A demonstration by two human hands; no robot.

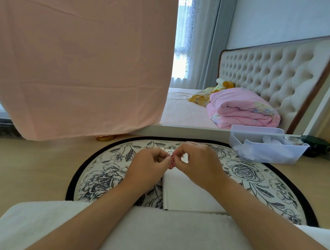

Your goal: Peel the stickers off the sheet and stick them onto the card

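A small red sticker (171, 163) is pinched between the fingertips of both hands, held above the floral mat. My left hand (148, 167) grips its left edge and my right hand (196, 164) grips its right edge, fingers curled. Under my right wrist lies a white card (181, 191), flat on the mat. A bit of white paper (170, 150) shows just beyond my fingers; I cannot tell whether it is the sticker sheet.
A round floral mat (98, 177) with a black border covers the wooden floor. A translucent plastic bin (264, 149) stands at the right, dark jars (316, 144) behind it. A pink hanging cloth (83, 67) fills the upper left. A bed with a folded pink quilt (240, 107) lies beyond.
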